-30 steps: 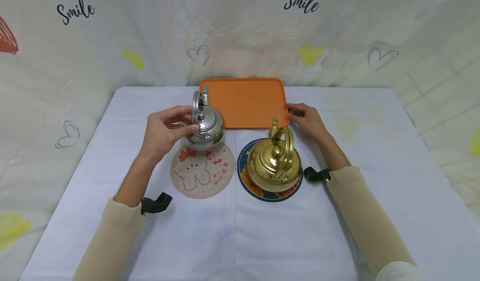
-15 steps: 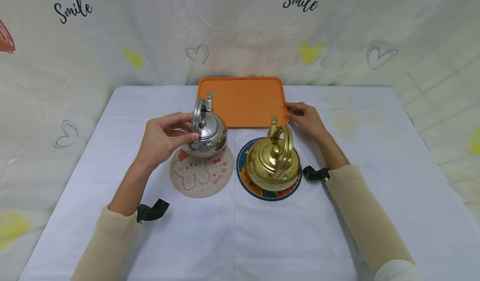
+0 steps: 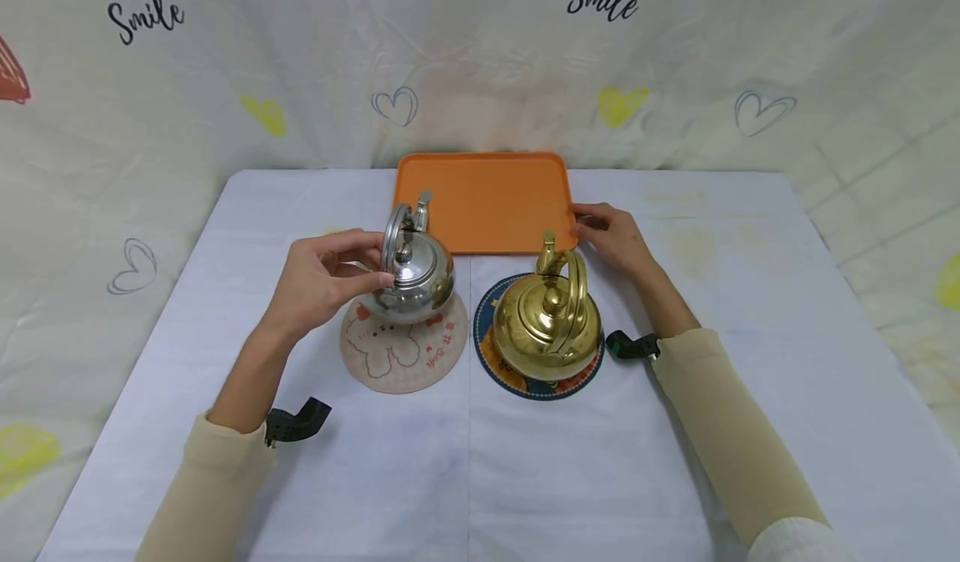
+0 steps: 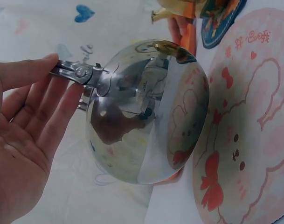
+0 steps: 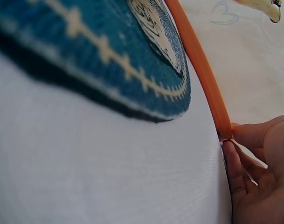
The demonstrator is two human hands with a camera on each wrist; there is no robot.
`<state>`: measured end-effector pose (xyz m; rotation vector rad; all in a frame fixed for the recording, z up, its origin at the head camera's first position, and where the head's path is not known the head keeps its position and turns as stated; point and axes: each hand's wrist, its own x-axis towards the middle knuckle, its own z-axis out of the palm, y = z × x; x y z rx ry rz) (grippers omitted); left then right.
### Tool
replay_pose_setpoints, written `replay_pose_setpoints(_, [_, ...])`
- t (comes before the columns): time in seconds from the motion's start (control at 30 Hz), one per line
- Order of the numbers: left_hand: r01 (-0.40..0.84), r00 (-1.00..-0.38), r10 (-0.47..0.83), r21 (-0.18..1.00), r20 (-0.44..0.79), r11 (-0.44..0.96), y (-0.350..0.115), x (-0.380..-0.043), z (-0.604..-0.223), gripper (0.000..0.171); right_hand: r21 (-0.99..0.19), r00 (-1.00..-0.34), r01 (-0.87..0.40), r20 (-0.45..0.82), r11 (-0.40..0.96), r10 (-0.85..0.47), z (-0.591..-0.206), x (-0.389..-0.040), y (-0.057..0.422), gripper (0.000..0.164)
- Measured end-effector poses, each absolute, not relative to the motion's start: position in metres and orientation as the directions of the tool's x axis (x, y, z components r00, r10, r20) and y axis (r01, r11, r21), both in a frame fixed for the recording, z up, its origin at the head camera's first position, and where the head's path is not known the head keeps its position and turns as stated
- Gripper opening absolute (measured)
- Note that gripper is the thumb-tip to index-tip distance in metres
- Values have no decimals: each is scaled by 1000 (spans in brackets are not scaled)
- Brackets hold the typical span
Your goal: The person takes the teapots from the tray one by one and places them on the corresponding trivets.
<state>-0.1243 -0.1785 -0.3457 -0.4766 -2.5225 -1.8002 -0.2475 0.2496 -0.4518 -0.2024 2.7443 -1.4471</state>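
My left hand grips the upright handle of a shiny silver kettle between thumb and fingers. In the left wrist view the kettle's rounded body hangs close over a round pink mat with a rabbit drawing. Its spout points away, toward the tray. My right hand pinches the right edge of an orange tray; the right wrist view shows thumb above and fingers below the tray's rim. Between the hands a gold kettle stands on a round blue patterned mat.
A white cloth covers the table, with the tray lying at its back edge. Behind it hangs a pale backdrop printed with hearts and "Smile". The two mats lie side by side, a narrow gap between them.
My left hand has brought the silver kettle toward me and lower, from the mat's far edge to over its far half. The right hand, tray and gold kettle stay put.
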Motion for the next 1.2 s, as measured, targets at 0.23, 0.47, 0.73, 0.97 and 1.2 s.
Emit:
replay_pose_setpoints(0.23, [238, -953, 253, 928, 166, 287, -183, -122, -346, 37, -817, -989, -117, 41, 565, -145, -448, -249, 249, 43])
replay_pose_setpoints(0.47, [225, -953, 272, 910, 132, 347, -186, -119, -346, 35, -811, -989, -124, 51, 572, -142, -448, -251, 249, 42])
replay_pose_setpoints(0.73, [244, -948, 286, 895, 139, 374, -189, -115, -347, 32, -817, -987, -128, 52, 562, -150, -447, -251, 249, 43])
replay_pose_setpoints(0.97, [236, -948, 295, 893, 124, 383, -191, -108, -350, 31, -813, -991, -100, 32, 573, -128, -449, -248, 248, 42])
replay_pose_setpoints(1.2, [272, -936, 320, 880, 148, 388, -191, -102, -354, 32, -817, -991, -102, 34, 568, -130, -448, -245, 250, 42])
